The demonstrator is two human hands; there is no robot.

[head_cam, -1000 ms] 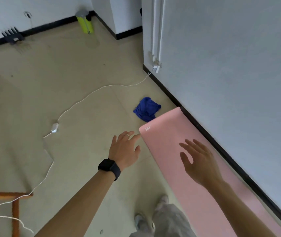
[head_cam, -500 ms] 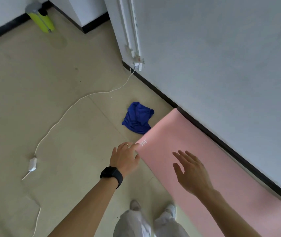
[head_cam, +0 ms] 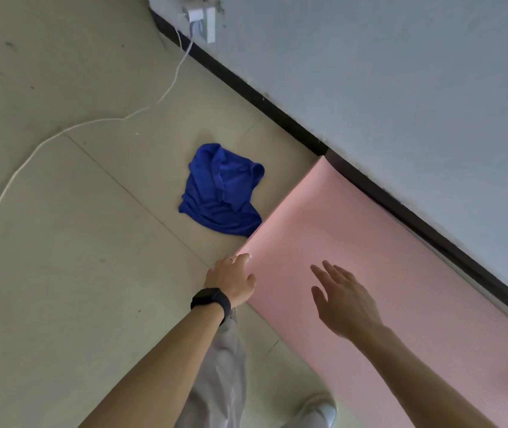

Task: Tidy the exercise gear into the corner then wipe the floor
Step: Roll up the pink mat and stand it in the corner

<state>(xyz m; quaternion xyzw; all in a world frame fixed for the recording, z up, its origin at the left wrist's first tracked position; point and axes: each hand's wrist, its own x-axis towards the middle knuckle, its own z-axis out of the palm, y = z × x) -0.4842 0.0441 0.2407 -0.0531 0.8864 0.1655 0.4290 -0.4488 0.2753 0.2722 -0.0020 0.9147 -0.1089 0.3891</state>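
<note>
Two bare hands, seen from the head camera, reach toward a pink yoga mat (head_cam: pixel 370 273). It lies flat on the tiled floor (head_cam: pixel 61 273) along the black skirting board (head_cam: pixel 262 98) of a grey wall (head_cam: pixel 401 88). The left hand (head_cam: pixel 231 278) (a black watch (head_cam: pixel 211 299) on its wrist) is bent at the mat's near corner; whether it pinches the edge or merely touches it cannot be told. The right hand (head_cam: pixel 343 299) hangs over the mat, spread and holding nothing. A crumpled blue cloth (head_cam: pixel 220 193) lies touching the mat's short end. A white cable (head_cam: pixel 61 132) runs to a wall socket (head_cam: pixel 203 24).
</note>
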